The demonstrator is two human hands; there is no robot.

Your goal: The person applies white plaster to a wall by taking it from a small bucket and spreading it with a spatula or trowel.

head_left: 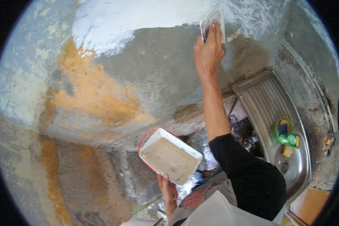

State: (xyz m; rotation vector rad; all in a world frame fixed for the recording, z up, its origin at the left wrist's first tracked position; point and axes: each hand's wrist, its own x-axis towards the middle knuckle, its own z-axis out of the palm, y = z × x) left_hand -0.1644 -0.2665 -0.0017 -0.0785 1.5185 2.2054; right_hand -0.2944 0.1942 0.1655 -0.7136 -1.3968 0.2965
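Our right hand (210,52) was raised at the upper centre-right of the frame, fingers stretched forward and closed over a flat, pale-smeared scraper (219,16), which we held up against the wall (154,67) at the lower edge of the white coating (113,15). That coating ran across the top of the frame, thick and smooth toward the left and thinner and streaky to the right of the scraper. Our left hand (168,188), below the centre, was closed on the lower edge of a white rectangular tub (181,145), with the thumb at the rim and the other fingers partly hidden. The tub sat tilted at the centre of the frame, with pale beige paste (169,160) spread inside it and a red handle (140,146) curving round its left side. Below the coating, we saw bare grey wall, with a worn orange patch (98,94) left of centre. At the right of the frame was a metal sink (263,103) with a ribbed draining board; toward its basin lay a green bowl (275,132), a green packet (288,140) and a yellow sponge (287,151), close together near the drain (285,167).
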